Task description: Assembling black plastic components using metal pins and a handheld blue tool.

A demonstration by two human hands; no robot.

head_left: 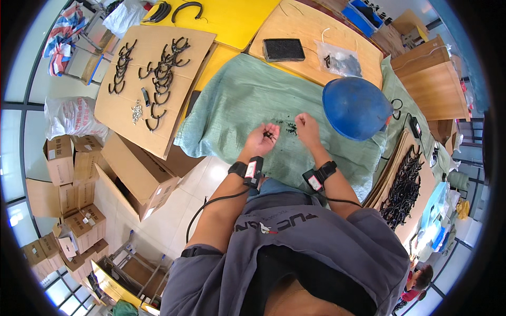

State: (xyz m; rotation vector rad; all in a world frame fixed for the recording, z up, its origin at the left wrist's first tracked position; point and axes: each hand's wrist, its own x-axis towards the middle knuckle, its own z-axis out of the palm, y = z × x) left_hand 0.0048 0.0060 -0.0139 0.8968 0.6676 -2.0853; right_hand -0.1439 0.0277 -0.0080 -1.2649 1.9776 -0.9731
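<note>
My left hand (261, 140) is turned palm up over the green cloth (226, 89), its fingers curled round a few small black parts (269, 135). To its right, my right hand (307, 129) is held with the fingers bent together. Whatever may be between those fingertips is too small to make out. Between the two hands, a loose scatter of small black pieces (291, 128) lies on the cloth, closest to my right hand. Each wrist wears a black strap with a small box on it.
A blue rounded basin (350, 108) sits right of my hands. Behind are a black rectangular block (283, 50) and a clear bag (340, 60). Cardboard at left (121, 68) bears rows of black curved pieces; tangled black pieces (403, 187) lie at right. Cartons (142, 174) stand lower left.
</note>
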